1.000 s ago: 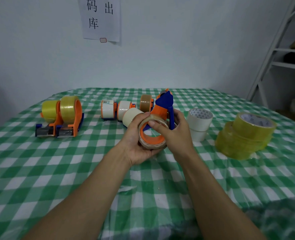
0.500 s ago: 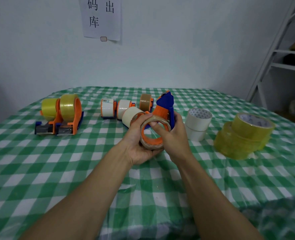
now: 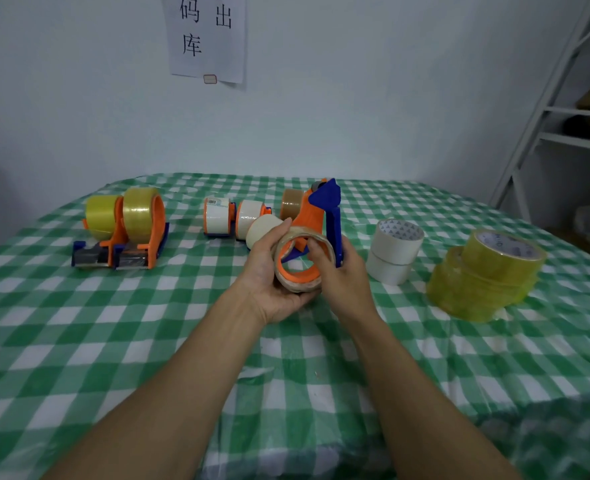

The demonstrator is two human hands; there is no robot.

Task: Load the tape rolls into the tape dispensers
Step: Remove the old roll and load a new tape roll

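Note:
Over the middle of the table I hold an orange and blue tape dispenser (image 3: 323, 209) with a clear tape roll (image 3: 300, 285) sitting around its orange hub. My left hand (image 3: 269, 271) cups the roll from the left and below. My right hand (image 3: 342, 271) grips the dispenser's blue handle, its fingertips reaching onto the roll's rim. Two loaded dispensers (image 3: 131, 230) with yellow rolls stand at the left. More loaded dispensers (image 3: 234, 218) with white and brown rolls stand behind my hands.
Two stacked white rolls (image 3: 394, 251) stand right of my hands. A stack of yellow rolls (image 3: 484, 275) sits further right. A green checked cloth (image 3: 148, 341) covers the table. A white shelf frame (image 3: 546, 105) stands at the right wall.
The dispenser and roll have lifted slightly and my right fingertips have shifted along the roll's rim. The camera view has risen a little.

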